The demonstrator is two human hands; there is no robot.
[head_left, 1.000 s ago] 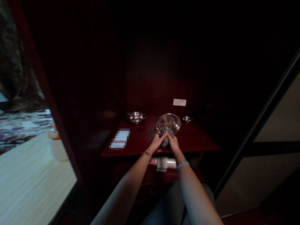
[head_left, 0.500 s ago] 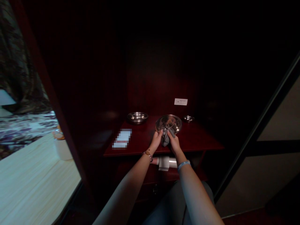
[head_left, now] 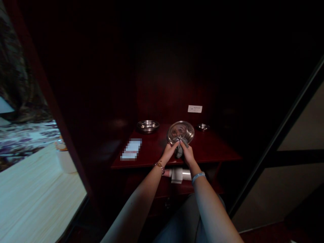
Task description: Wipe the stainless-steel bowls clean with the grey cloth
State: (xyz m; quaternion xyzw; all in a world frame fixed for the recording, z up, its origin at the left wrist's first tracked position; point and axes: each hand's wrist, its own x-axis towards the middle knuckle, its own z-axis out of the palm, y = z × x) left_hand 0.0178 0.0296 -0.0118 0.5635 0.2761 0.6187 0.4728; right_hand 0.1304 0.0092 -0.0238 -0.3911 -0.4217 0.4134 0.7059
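A shiny round metal plate (head_left: 186, 128) is tilted up above the dark red shelf, its inner face towards me. My left hand (head_left: 168, 153) is closed at the near left edge, its thumb on the rim beside a bunched grey cloth (head_left: 179, 152). My right hand (head_left: 188, 154) grips the cloth against the near right rim, thumb on top. The fingers under the plate are hidden. Behind, to the left, stands a metal basin (head_left: 148, 126), and a small metal bowl (head_left: 203, 127) sits to the right.
The red shelf (head_left: 146, 153) bears a blurred-out white item (head_left: 131, 149) at its left. White rolls (head_left: 186, 174) lie on the level below. A socket (head_left: 194, 109) is on the back wall. At far left a pale table (head_left: 37, 195) carries a white container (head_left: 65, 161).
The plate has tipped and shifted slightly left, showing its face more squarely. Both thumbs have moved closer together over the cloth at the near rim.
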